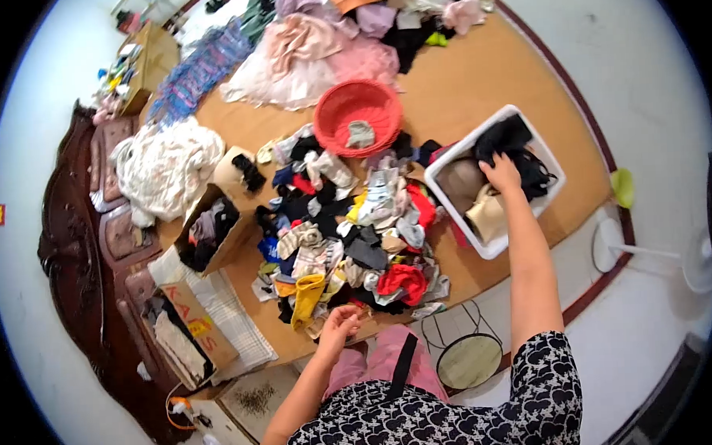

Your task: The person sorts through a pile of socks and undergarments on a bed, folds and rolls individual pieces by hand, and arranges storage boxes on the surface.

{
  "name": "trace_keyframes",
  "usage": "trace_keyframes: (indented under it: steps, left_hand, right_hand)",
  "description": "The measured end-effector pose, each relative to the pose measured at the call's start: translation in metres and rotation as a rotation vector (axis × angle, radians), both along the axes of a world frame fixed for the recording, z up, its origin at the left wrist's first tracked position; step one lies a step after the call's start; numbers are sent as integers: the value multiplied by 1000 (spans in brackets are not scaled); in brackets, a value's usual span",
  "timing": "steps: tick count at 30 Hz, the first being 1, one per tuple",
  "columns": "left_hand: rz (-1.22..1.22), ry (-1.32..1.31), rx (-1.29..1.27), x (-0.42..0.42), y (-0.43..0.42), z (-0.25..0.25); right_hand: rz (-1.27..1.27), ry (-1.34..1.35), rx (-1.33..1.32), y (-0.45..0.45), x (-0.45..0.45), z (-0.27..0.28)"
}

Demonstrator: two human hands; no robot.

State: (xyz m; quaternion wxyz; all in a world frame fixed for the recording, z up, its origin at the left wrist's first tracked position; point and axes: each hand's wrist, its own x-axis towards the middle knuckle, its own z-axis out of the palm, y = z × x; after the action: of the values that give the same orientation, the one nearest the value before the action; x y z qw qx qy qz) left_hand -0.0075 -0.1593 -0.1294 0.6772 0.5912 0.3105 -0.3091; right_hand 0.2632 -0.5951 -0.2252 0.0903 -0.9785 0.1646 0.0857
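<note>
My right hand [502, 174] reaches into a white plastic bin [494, 253], its fingers closed on a black bra [502, 136]. Beside it in the bin lie a beige bra [487, 216], a brownish one [459, 180] and more black clothing with thin straps [536, 175]. My left hand [340, 325] hovers at the near edge of a big heap of socks and small clothes [365, 250]. Its fingers are loosely curled and apart, with nothing visible in them. Close to that hand lies a yellow sock [307, 299]; a red cloth piece [403, 282] rests farther right.
A red plastic basket [357, 105] holding a greyish cloth stands behind the heap. Cardboard boxes of clothes [207, 231] [195, 330] stand at left, near a carved headboard [71, 272]. Dresses [311, 55] cover the far side. A round stool [469, 361] and a white fan [699, 269] stand beyond the bed's edge.
</note>
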Motion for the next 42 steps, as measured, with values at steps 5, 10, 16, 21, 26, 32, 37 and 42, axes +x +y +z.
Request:
trace_keyframes:
  steps: [5, 10, 16, 21, 26, 32, 37, 42]
  left_hand:
    - [-142, 23, 122, -1, 6, -22]
    - [-298, -104, 292, 1, 11, -61]
    - [-446, -324, 596, 52, 24, -51]
    - [-555, -511, 836, 120, 60, -109]
    - [-589, -774, 1012, 219, 97, -197]
    - [-886, -378, 1272, 286, 133, -257]
    - [-1136, -166, 1326, 285, 141, -245]
    - [-1052, -504, 1196, 237, 134, -150]
  right_hand:
    - [32, 150, -241, 21, -3, -25]
    - [0, 200, -274, 7, 8, -27]
    - [4, 177, -271, 21, -1, -30]
    - [75, -474, 111, 40, -42, -12]
    - [92, -752, 188, 135, -120, 19]
    - [144, -475, 629, 244, -202, 24]
    - [69, -276, 904, 281, -231, 10]
    - [-11, 17, 1052, 304, -224, 10]
